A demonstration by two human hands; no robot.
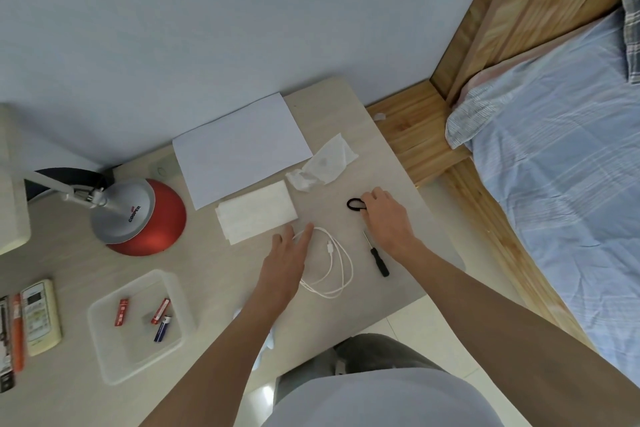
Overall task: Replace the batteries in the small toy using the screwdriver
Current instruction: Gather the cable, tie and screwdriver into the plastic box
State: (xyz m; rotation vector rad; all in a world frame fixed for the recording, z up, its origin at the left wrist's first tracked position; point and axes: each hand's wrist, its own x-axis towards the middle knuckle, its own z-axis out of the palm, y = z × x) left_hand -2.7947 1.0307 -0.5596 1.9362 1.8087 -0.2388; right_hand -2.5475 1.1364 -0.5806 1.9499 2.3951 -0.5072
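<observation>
A small black-handled screwdriver [377,255] lies on the desk just below my right hand [386,215]. That hand's fingers touch a black loop [355,203], perhaps a band; whether they pinch it I cannot tell. My left hand [289,246] lies flat with straight fingers on a coiled white cable [332,263]. A clear plastic tray [104,308] at lower left holds two red batteries [122,312] and a blue one [162,328]. No toy is recognisable in view.
A red-and-silver desk lamp [138,218] stands at left. White paper [239,146], folded tissue [256,211] and crumpled wrapping [323,166] lie behind my hands. A remote control [40,317] sits at far left. A bed [561,149] is to the right.
</observation>
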